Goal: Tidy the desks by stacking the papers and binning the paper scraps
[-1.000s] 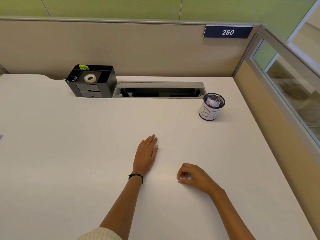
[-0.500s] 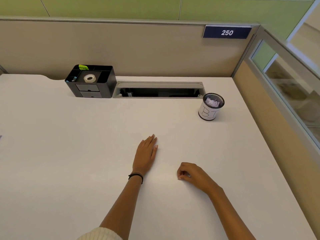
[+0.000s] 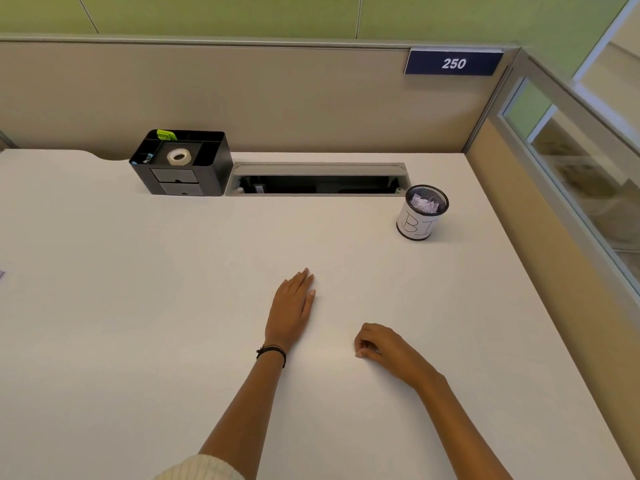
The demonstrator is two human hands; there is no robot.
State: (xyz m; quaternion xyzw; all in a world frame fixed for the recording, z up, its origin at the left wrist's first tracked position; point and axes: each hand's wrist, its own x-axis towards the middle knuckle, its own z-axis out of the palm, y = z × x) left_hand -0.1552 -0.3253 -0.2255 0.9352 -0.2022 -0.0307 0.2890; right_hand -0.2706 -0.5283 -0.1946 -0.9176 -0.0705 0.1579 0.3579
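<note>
My left hand [image 3: 292,306] lies flat, palm down, on the white desk [image 3: 138,323] near its middle, fingers straight and together. To its right, my right hand [image 3: 384,348] rests on the desk with its fingers curled under; nothing shows inside it. A small black mesh bin [image 3: 421,220] wrapped in a white label marked "BI" stands at the back right, well beyond both hands. Crumpled white paper scraps [image 3: 424,203] fill its top. At the far left edge of the view a sliver of paper [image 3: 1,273] peeks in.
A black desk organiser [image 3: 180,168] with a tape roll [image 3: 178,156] stands at the back left. Beside it is an open cable slot [image 3: 317,181]. Beige partition walls [image 3: 277,98] close the desk at the back and right, with a "250" sign [image 3: 453,63].
</note>
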